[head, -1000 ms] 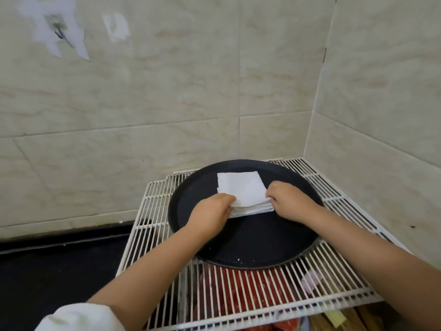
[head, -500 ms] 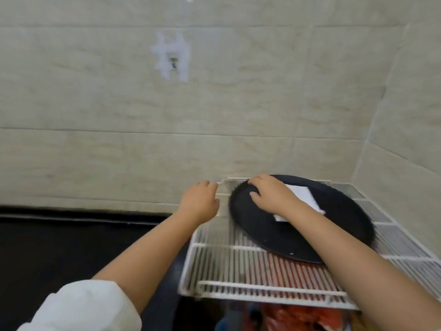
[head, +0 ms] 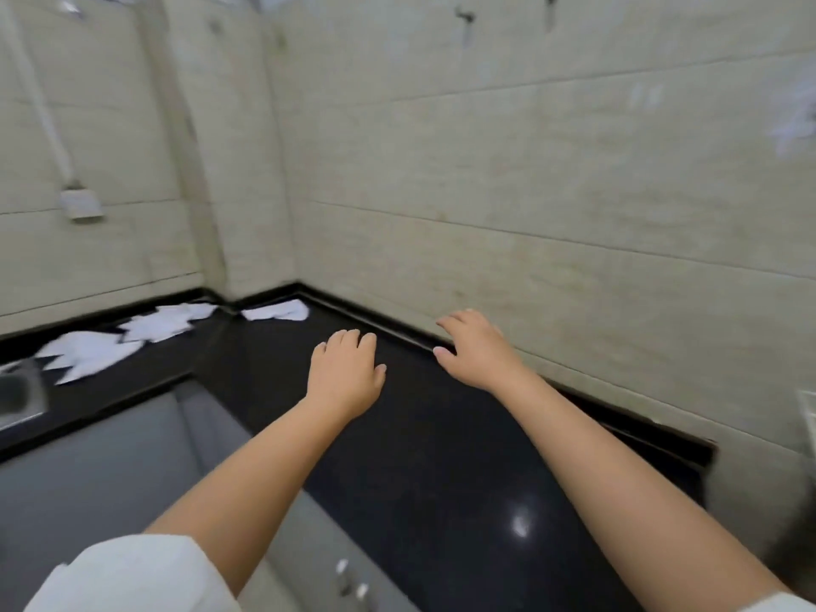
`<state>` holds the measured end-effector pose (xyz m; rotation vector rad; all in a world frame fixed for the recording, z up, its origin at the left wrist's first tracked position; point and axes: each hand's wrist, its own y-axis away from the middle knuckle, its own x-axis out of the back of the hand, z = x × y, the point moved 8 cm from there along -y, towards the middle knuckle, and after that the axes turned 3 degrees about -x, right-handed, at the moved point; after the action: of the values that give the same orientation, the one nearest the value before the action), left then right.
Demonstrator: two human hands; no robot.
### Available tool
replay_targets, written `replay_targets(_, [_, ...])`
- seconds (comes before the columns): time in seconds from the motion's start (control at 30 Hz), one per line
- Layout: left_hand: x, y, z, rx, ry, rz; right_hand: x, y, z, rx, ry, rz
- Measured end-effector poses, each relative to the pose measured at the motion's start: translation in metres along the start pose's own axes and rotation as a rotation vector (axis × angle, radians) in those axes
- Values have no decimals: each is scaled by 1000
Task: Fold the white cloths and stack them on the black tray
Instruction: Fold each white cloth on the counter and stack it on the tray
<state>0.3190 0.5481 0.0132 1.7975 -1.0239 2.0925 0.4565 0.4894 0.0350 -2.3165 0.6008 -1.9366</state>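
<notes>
Several loose white cloths lie spread on the black counter (head: 441, 457) at the far left: one cloth (head: 276, 310) in the corner, another (head: 168, 322) left of it, a third (head: 84, 353) further left. My left hand (head: 344, 375) hovers over the counter with fingers apart, holding nothing. My right hand (head: 477, 348) is near the wall's base, fingers spread, empty. Both hands are well to the right of the cloths. The black tray is out of view.
Tiled walls meet in a corner behind the cloths. A steel sink edge (head: 17, 397) shows at far left. Grey cabinet fronts (head: 110, 470) lie below the counter. A white wall socket (head: 81, 205) hangs upper left. The white wire rack's edge (head: 808, 413) peeks in at right.
The view has swung left, away from the tray and wire rack, to the black counter. Both hands let go of the folded stack and now reach, empty, over the counter.
</notes>
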Motion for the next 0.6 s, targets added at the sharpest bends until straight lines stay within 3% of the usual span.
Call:
replay_targets(0.27, [-26, -15, -222, 252, -105, -54, -102, -126, -174, 231, -60, -80])
replay_targets(0.6, [-77, -152, -434, 353, -173, -125, -218, -348, -273, 244, -121, -141])
